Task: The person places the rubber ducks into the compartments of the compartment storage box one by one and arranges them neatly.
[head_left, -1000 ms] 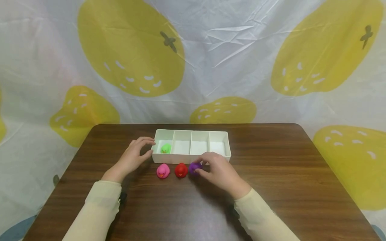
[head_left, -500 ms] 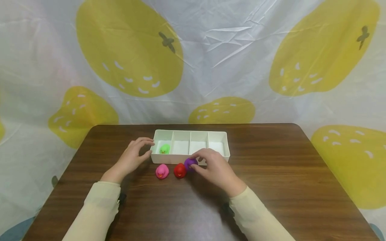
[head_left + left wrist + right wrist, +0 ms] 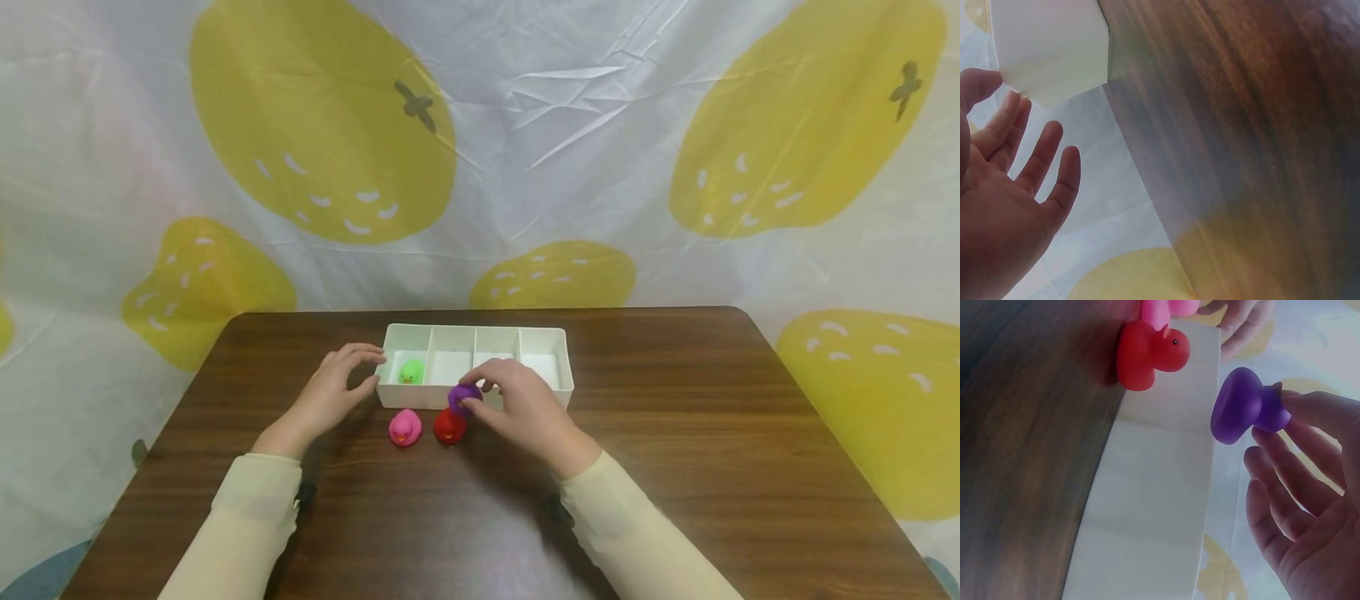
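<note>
Thumb and fingers of my right hand [image 3: 528, 408] pinch a purple rubber duck [image 3: 1238, 406] by its head. In the right wrist view the duck is raised to about the rim of the white divided tray [image 3: 420, 397], in front of it. A red rubber duck [image 3: 449, 427] sits on the table just below it, and a pink duck [image 3: 405, 427] stands to the left. The leftmost compartment contains a green duck [image 3: 411, 372]. My left hand [image 3: 330, 396] rests its fingertips at the tray's left end, fingers spread and loosely bent in the left wrist view.
The tray has several compartments in a row and stands near the far edge of the brown wooden table [image 3: 712, 433]. Behind the table hangs a white cloth [image 3: 570, 150] printed with yellow fruit.
My right hand has lifted the purple duck off the table and carried it left, from beside the red duck to above it. The left hand stays at the tray's end.
</note>
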`<state>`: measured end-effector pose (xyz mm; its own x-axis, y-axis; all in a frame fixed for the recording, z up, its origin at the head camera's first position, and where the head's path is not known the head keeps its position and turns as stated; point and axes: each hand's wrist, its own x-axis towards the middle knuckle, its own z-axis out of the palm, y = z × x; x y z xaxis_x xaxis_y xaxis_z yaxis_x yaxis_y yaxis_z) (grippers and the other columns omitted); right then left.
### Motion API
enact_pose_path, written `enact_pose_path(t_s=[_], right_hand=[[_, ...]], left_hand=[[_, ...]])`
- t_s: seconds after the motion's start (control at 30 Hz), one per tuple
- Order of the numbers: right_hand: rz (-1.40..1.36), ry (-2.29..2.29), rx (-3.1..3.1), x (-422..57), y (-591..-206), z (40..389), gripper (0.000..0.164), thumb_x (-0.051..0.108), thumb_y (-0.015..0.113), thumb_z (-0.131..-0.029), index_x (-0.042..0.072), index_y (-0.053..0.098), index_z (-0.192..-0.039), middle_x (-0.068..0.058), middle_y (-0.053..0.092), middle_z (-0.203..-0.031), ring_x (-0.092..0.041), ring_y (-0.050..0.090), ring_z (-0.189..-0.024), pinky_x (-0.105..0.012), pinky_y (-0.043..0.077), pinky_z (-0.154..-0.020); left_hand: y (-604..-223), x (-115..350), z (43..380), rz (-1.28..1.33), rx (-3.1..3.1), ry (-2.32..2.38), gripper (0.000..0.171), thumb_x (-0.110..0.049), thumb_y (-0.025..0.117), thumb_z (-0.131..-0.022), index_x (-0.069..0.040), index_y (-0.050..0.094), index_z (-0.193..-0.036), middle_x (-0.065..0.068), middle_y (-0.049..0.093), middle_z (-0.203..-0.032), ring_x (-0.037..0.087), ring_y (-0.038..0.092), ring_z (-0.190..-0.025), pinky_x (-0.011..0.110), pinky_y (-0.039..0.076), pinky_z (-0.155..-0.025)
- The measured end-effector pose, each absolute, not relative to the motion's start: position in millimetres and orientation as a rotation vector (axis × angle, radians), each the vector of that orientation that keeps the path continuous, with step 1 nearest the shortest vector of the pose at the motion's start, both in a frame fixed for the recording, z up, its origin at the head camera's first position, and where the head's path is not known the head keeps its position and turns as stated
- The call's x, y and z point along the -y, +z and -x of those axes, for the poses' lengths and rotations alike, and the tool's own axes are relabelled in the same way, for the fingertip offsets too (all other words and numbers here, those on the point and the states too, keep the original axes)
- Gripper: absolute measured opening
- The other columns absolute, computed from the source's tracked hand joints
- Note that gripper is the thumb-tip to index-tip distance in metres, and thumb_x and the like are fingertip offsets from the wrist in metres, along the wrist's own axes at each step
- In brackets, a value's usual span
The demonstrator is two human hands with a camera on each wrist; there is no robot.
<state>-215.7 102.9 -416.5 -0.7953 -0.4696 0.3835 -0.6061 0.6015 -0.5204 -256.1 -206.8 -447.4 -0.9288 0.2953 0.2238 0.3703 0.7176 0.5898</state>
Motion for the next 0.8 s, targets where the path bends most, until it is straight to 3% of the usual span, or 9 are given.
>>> enact_pose_path(t_s=[0.8], right_hand=[[-0.876,0.983,2.579,-89.5,-403.7,228.6,0.017,0.018,0.080,-0.090,0.014,0.077,-0.107,0.001,0.076,-0.104,-0.019,0.070,-0.092,-0.034,0.055,-0.082]], left_hand=[[-447.9,207.5,255.4,0.551,2.803,-0.970,0.030,-0.011,0.068,-0.099,-0.005,0.067,-0.128,0.012,0.058,-0.144,0.038,0.049,-0.131,0.060,0.041,-0.111]])
